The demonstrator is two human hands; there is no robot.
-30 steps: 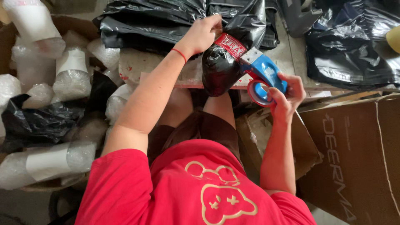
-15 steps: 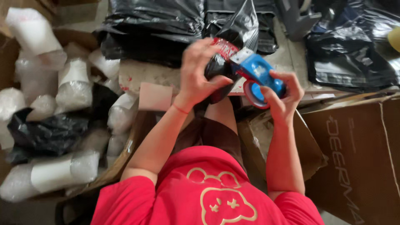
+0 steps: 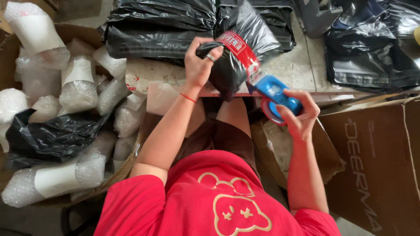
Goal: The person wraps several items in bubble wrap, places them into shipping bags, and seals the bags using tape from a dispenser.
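1. Above the near edge of the table (image 3: 297, 70), the left hand (image 3: 200, 65) grips a black plastic parcel (image 3: 238, 57), fingers closed around its near end.
2. Red tape (image 3: 239, 51) runs across the parcel toward the right.
3. Just right of the parcel, the right hand (image 3: 297, 114) is wrapped around a blue tape dispenser (image 3: 275, 94), which touches the tape's end.
4. The two hands are apart, each clamped on its own object.
5. Farther back on the table lie more black bags (image 3: 162, 30).
6. At the left, a cardboard box (image 3: 83, 31) holds bubble-wrapped rolls (image 3: 78, 83).
7. At the right stands a brown carton (image 3: 372, 175).
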